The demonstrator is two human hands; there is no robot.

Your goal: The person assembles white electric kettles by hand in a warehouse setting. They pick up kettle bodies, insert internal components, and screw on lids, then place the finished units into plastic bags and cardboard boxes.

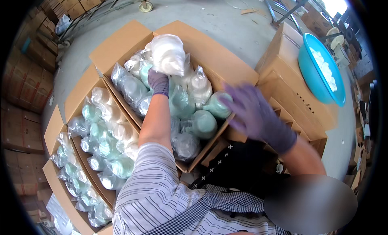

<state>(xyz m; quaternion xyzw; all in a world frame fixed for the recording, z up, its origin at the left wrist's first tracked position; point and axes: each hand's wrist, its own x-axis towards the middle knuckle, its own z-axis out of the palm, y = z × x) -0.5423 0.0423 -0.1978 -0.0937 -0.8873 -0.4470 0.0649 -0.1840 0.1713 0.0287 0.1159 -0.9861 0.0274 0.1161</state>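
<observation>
My left hand (159, 82), in a purple-grey glove, is closed on a white rounded item in clear plastic wrap (167, 55), near the far side of an open cardboard box (210, 45). The wrap hides its exact kind. Several bagged rounded vessels fill this box, among them a pale green one (204, 124), a clear one (186, 146) and a white one (199, 87). My gloved right hand (258, 113) is blurred by motion over the box's right edge. Its fingers look spread, with nothing visible in them. Nearest to it lies another pale green bagged vessel (219, 105).
Two more open boxes of bagged vessels stand at the left, one middle (97, 170) and one outer (60, 190). On the right are a carton with cardboard dividers (279, 87) and a blue basin (308, 73) holding white pieces. Stacked cartons (28, 126) line the far left.
</observation>
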